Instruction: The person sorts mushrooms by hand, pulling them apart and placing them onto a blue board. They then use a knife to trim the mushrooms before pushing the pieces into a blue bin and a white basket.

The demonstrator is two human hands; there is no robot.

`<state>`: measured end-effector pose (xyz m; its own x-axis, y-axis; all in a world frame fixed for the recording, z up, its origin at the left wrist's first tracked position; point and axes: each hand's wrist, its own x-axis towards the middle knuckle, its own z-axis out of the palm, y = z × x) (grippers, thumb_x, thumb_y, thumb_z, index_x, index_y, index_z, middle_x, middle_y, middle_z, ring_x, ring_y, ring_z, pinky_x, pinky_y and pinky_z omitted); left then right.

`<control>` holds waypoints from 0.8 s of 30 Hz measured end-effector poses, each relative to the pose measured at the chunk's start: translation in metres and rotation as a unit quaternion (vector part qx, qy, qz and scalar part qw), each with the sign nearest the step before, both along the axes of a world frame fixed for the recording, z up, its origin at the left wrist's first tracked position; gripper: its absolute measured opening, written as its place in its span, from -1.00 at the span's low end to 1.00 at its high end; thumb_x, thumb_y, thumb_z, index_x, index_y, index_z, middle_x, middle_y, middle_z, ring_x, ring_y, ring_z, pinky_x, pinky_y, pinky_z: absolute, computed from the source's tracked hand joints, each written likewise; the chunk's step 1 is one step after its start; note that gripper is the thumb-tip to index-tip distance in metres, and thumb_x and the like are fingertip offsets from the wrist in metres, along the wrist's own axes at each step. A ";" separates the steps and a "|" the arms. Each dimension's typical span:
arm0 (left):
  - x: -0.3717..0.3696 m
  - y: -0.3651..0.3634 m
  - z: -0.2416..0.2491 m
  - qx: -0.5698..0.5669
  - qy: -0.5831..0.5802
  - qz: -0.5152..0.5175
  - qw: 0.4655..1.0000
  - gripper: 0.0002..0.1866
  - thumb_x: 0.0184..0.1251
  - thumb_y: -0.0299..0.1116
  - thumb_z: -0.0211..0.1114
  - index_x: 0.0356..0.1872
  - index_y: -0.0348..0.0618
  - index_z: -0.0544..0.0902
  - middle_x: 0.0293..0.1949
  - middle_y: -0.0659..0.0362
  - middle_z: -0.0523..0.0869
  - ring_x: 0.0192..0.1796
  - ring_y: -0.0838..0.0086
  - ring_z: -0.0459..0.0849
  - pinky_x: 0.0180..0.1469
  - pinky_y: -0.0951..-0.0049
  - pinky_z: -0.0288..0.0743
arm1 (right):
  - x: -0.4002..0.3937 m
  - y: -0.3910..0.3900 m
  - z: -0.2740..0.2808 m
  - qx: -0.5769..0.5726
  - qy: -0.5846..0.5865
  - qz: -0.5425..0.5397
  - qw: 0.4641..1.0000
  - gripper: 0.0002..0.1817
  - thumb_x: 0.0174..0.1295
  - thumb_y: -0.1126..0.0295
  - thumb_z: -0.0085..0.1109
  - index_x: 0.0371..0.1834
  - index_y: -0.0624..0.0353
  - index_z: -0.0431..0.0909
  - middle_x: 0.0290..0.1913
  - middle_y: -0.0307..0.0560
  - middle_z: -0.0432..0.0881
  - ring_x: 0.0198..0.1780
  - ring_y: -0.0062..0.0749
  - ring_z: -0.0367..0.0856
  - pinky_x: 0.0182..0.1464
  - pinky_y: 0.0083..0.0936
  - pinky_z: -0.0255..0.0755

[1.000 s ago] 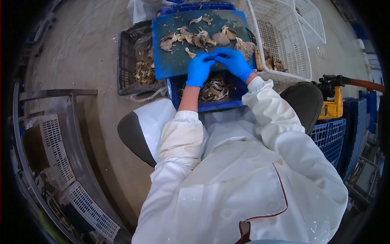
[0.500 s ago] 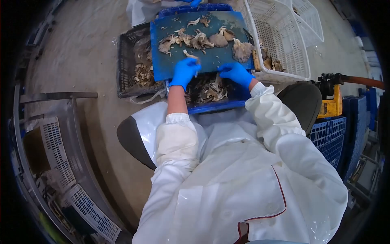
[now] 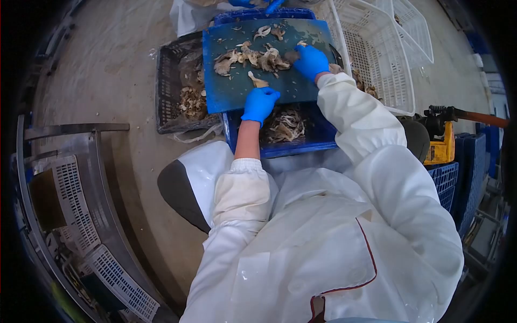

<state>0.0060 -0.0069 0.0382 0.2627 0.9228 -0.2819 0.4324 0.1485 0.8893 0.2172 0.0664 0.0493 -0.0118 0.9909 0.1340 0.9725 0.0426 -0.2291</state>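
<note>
My left hand [image 3: 259,105], in a blue glove, is closed on an oyster mushroom piece [image 3: 258,81] whose pale stem sticks up past the fingers. It is at the near edge of a blue-green cutting board [image 3: 231,94]. Farther right on the board, my right hand [image 3: 311,63], also gloved, has its fingers bent over a greyish oyster mushroom [image 3: 292,56] and partly hides it. A row of torn oyster mushrooms [image 3: 253,58] lies across the board's middle. Under the board's near side, a blue crate [image 3: 318,141] holds mushroom pieces [image 3: 286,126].
A black crate [image 3: 164,91] with mushroom scraps stands left of the board, and a white basket [image 3: 385,59] with mushrooms stands right. Across the board is another person's gloved hand [image 3: 242,3]. A metal frame [image 3: 97,177] is at left, blue pallets [image 3: 468,177] at right.
My right hand has moved up and right from the board's near edge onto the mushrooms. My left hand has shifted slightly down and right, still with a mushroom piece.
</note>
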 end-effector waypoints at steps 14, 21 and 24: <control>0.014 -0.014 0.044 0.025 -0.234 0.087 0.968 -0.74 0.11 -0.31 0.28 -0.27 -0.30 0.62 -0.43 0.13 0.64 -0.45 0.54 0.57 -0.39 0.55 0.45 | -0.007 -0.102 0.053 -0.275 0.552 0.032 0.786 -0.70 0.10 0.31 0.16 -0.19 0.29 0.48 -0.27 -0.08 0.57 -0.31 -0.50 0.57 -0.30 -0.59 0.47; 0.002 -0.021 0.038 -0.061 -0.362 0.157 0.917 -0.82 0.21 -0.36 0.20 -0.36 -0.30 0.60 -0.49 0.19 0.58 -0.46 0.60 0.49 -0.46 0.62 0.30 | -0.027 -0.133 0.027 -0.213 0.778 -0.121 0.579 -0.78 0.10 0.33 0.18 -0.25 0.21 0.49 -0.33 -0.14 0.58 -0.41 -0.51 0.54 -0.38 -0.66 0.38; -0.003 -0.016 0.034 -0.071 -0.462 0.182 0.865 -0.80 0.21 -0.36 0.19 -0.23 -0.29 0.55 -0.40 0.18 0.57 -0.41 0.57 0.48 -0.41 0.60 0.33 | -0.020 -0.137 0.025 -0.206 0.755 -0.132 0.609 -0.75 0.09 0.36 0.19 -0.20 0.24 0.49 -0.32 -0.15 0.58 -0.41 -0.52 0.54 -0.37 -0.66 0.39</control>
<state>0.0029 -0.0227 0.0721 0.1349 0.9651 -0.2243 -0.5518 0.2612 0.7920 0.1970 -0.0707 0.0744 -0.0161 0.8843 -0.4667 -0.3984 -0.4338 -0.8081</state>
